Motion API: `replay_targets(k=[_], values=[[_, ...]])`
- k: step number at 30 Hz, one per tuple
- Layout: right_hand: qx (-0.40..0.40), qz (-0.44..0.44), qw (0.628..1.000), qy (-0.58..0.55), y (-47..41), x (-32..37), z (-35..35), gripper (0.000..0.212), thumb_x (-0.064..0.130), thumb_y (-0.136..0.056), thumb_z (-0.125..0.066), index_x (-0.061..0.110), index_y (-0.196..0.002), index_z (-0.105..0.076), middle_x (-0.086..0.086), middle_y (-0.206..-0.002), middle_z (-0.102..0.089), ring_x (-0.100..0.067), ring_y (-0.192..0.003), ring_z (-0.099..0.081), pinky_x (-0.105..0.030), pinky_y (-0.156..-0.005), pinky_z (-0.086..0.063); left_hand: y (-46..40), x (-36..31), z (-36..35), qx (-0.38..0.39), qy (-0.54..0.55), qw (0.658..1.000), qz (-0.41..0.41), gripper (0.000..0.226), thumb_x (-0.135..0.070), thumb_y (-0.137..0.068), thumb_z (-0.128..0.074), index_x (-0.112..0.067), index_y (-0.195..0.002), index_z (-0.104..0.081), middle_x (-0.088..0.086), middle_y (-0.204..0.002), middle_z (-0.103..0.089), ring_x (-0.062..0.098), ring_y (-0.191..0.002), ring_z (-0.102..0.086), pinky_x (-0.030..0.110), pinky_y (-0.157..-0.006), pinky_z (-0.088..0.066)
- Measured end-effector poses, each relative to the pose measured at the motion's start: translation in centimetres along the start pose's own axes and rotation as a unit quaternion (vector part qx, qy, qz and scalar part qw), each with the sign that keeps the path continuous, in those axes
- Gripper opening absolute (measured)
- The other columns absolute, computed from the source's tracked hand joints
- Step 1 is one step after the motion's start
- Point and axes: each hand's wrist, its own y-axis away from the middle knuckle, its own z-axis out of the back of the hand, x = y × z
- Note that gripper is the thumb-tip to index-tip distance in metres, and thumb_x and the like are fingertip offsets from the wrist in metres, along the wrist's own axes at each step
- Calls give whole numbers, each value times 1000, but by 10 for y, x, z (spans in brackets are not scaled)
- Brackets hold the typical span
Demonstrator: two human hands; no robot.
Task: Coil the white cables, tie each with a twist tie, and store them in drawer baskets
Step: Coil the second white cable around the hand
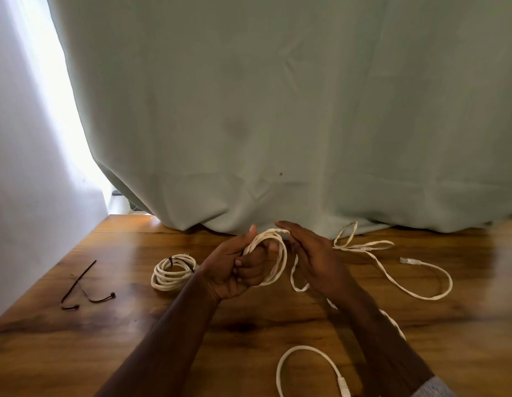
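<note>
White flat cable (pixel 273 253) half coiled in loops, clamped in left hand (pixel 234 270) grip above wooden table (pixel 134 325); right hand (pixel 315 259) fingers straight, guiding slack. Finished tied coil (pixel 173 272) just left. Two black ties (pixel 85 290) unused. Another cable (pixel 306 365) loose; drawer baskets unseen.

Flat white cable (pixel 273 253): partly looped, loose tail trailing right. Coiled white cable (pixel 173 272): tied, lying left. Two black ties (pixel 85 285): loose, far left on desk.
</note>
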Motion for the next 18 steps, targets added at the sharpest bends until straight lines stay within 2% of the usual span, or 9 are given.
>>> replay_targets(k=[3,6,7,9,12,15,18], values=[[24,-4,999,-44,3,8,-7,53,11,-102,-50,38,-147,-43,9,-129,-65,-7,-115,-63,-34,-95,-55,-4,-1,-3,-8,42,998,-56,55,-39,-106,-38,8,-129,-53,-5,-53,-32,5,-40,-28,20,-43,-27],[56,-29,997,-52,4,11,-17,73,1,-96,-57,47,-148,-33,3,-111,-68,-17,-93,-68,-42,-76,-61,-3,-4,-2,-43,75,991,-97,46,-35,-105,-42,7,-120,-53,-1,-50,-30,6,-39,-35,20,-42,-39],[57,-33,997,-39,3,9,-20,74,2,-98,-55,49,-149,-29,1,-108,-68,-17,-90,-68,-44,-75,-60,-2,-5,-3,-51,65,991,-107,51,-37,-106,-36,9,-118,-56,-2,-51,-30,6,-40,-34,19,-43,-42],[58,-38,997,-14,2,8,-25,77,7,-100,-54,53,-151,-19,1,-106,-68,-13,-92,-67,-43,-79,-59,1,-8,-5,-55,43,990,-126,62,-39,-107,-23,8,-128,-57,-4,-53,-32,5,-42,-30,17,-45,-39],[61,-45,997,5,1,12,-30,86,8,-98,-57,54,-153,-10,3,-111,-69,-11,-98,-66,-37,-87,-58,0,-9,-5,-64,43,987,-144,64,-40,-107,-25,11,-137,-49,-5,-54,-33,5,-42,-29,18,-45,-35],[60,-57,997,-11,2,16,-34,84,9,-100,-54,54,-152,-5,9,-101,-65,-5,-86,-65,-22,-74,-57,-3,-10,-8,-62,47,983,-167,61,-39,-106,-34,11,-138,-48,-5,-54,-32,5,-42,-29,18,-45,-33],[78,-83,991,-67,3,20,-40,79,11,-102,-50,48,-156,-5,7,-104,-62,-8,-83,-66,-25,-72,-59,-4,-16,-12,-87,65,972,-210,61,-38,-106,-31,11,-137,-50,-4,-53,-32,5,-42,-27,19,-45,-32]])
